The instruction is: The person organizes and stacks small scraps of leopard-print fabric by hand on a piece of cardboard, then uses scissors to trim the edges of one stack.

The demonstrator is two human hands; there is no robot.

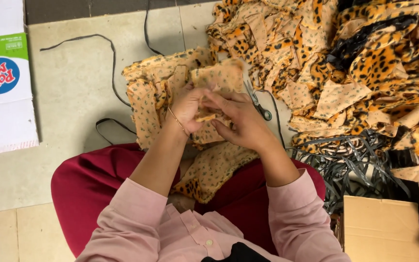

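Leopard-print fabric piece point(208, 114), pale reverse side up, sits pinched between the fingertips of both hands at the centre of my head view. Left hand point(186, 107) fingers curl inward and press the piece from the 9 o'clock side; right hand point(241, 121) fingers are pressed together over it from 3 o'clock. I cannot tell how much of the piece lies hidden under the right fingers.

A thin bracelet point(178, 121) circles the left wrist. Loose threads or a raw edge could catch on it, in my judgement, and drag the piece out of the pinch.

Outward, a larger fabric stack point(161, 92) lies at 11 o'clock from the hands, and more of the same fabric drapes over the red-clad lap point(88, 179) at 6 o'clock. Risk: the lap fabric looks unsupported and could slide to the tiled floor point(69, 87).

Scissors point(257, 99) lie just beside the right hand at 1 o'clock, handles toward the person, blades pointing away. Risk: a blind reach could meet the blades, or a shifted piece could bury the tool.

A large pile of cut leopard-print scraps point(355, 63) fills the 2 o'clock region, with black strips point(350, 160) heaped at 4 o'clock. Risk: a dropped piece would be hard to distinguish from the scraps, since the print matches.

A cardboard box point(384, 228) stands at 5 o'clock; a printed carton point(3, 77) lies at 9 o'clock, well apart.
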